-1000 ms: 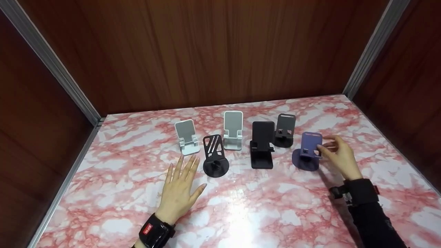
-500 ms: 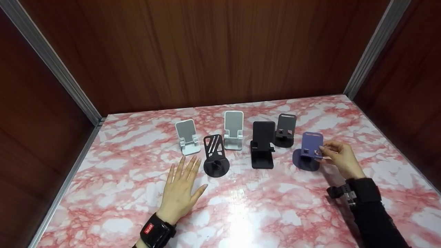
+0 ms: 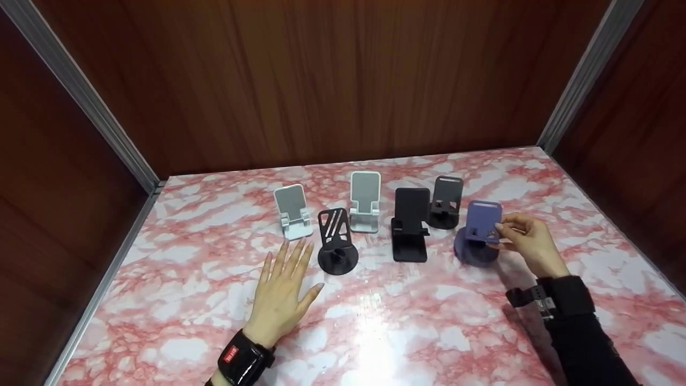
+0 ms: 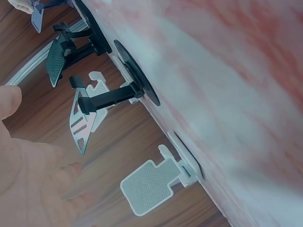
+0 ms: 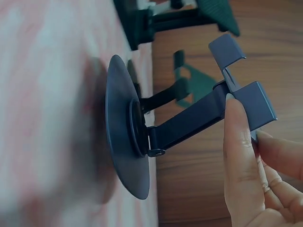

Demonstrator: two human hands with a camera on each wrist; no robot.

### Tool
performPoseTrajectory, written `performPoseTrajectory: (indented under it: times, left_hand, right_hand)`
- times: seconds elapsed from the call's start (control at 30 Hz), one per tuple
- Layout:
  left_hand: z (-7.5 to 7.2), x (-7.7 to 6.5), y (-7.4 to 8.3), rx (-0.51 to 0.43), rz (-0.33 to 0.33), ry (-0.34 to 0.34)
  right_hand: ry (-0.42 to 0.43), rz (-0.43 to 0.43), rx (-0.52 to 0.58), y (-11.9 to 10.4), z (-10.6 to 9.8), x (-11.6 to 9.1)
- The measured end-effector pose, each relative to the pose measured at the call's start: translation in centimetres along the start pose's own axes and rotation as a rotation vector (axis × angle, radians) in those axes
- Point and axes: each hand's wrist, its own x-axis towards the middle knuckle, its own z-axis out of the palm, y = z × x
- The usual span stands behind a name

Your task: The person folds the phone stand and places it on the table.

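My right hand [image 3: 528,241] pinches the right edge of a purple phone stand [image 3: 483,221] between thumb and fingers. In the right wrist view the stand's round base [image 5: 125,127] has a dark shadow beside it on the table side. My left hand [image 3: 281,297] is spread with straight fingers, palm down, and holds nothing. Its fingertips are near a small white phone stand [image 3: 296,230] and a black phone stand with slanted slots [image 3: 337,257]. The left wrist view shows part of that hand's palm and thumb [image 4: 8,101] at the left edge.
A taller white phone stand [image 3: 365,193], a wide black phone stand [image 3: 411,209] and a dark grey phone stand [image 3: 448,193] stand in the middle and right of the pink marbled table [image 3: 370,332]. Brown wood panels [image 3: 343,80] enclose the back and sides.
My right fingers have closed on the purple stand's edge, and the stand has risen slightly. My left hand has stayed in place.
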Motion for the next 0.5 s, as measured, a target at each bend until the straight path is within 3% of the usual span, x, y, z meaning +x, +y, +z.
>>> performPoseTrajectory:
  times: [0.17, 0.5]
  left_hand:
    - [-0.3, 0.6, 0.7, -0.001, 0.026, 0.025]
    - [-0.6, 3.2, 3.6, -0.016, 0.148, 0.089]
  right_hand:
    - [-0.031, -0.034, 0.100, -1.6, 1.0, -0.3]
    - [-0.080, -0.117, 0.098, -4.5, 3.5, -0.8]
